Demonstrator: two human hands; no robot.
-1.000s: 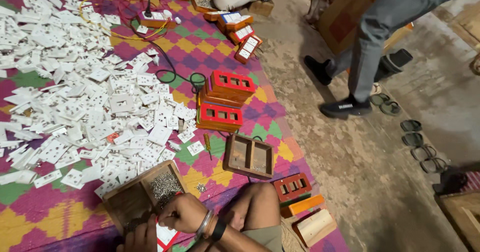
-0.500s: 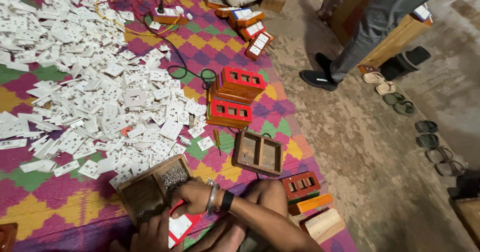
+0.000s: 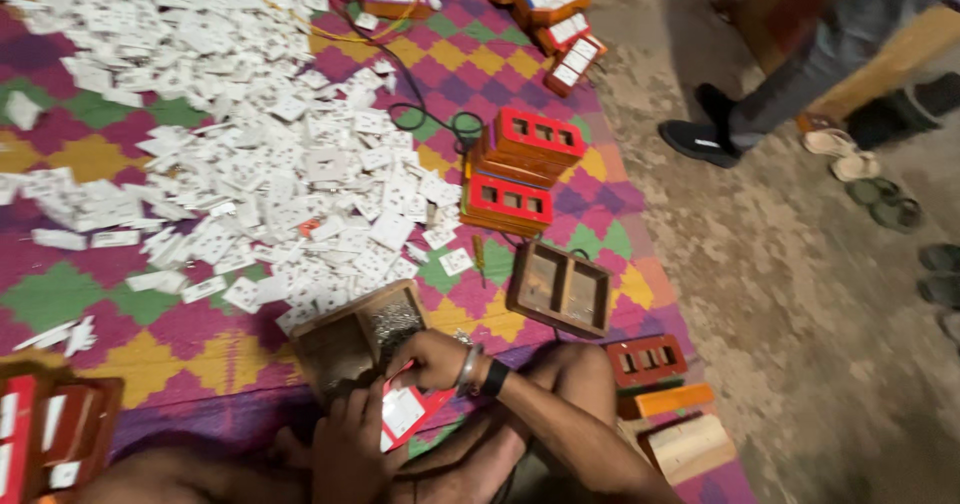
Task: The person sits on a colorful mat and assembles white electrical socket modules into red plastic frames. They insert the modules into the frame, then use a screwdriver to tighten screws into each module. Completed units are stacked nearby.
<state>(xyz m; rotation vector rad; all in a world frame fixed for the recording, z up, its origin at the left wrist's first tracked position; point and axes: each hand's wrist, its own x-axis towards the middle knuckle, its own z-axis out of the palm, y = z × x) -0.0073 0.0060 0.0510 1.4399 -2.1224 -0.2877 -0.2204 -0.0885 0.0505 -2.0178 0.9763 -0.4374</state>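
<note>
A: Big picture first: a patterned woven mat (image 3: pixel 120 294) in purple, green and yellow covers the floor, and a huge heap of white switch and socket plates (image 3: pixel 230 134) is spread over its upper left.

B: And right of the heap, two red-faced wooden switch boards (image 3: pixel 515 169) stacked with rectangular cut-outs, a black cable (image 3: pixel 420 119) looping beside them. An open, empty wooden box (image 3: pixel 558 289) lies just below.

A: Now the piece in hand: a red front plate (image 3: pixel 408 411) with a white square module fitted in it, at the bottom centre, just below a wooden tray (image 3: pixel 345 339) holding what looks like small metal screws.

B: Hard to read, though. The plate is half covered by both hands, so its full outline is hidden, and the whole view is motion-blurred.

A: The right hand (image 3: pixel 432 356) is curled narrow over the plate's upper edge, bracelet and dark watch on the wrist. The left hand (image 3: pixel 350 444) is closed underneath, gripping its lower left side.

B: Fingertips I cannot separate. At the top right another person's leg and dark shoe (image 3: pixel 700 139) stand on the bare floor, cut off by the frame, sandals (image 3: pixel 845 159) nearby.
</note>
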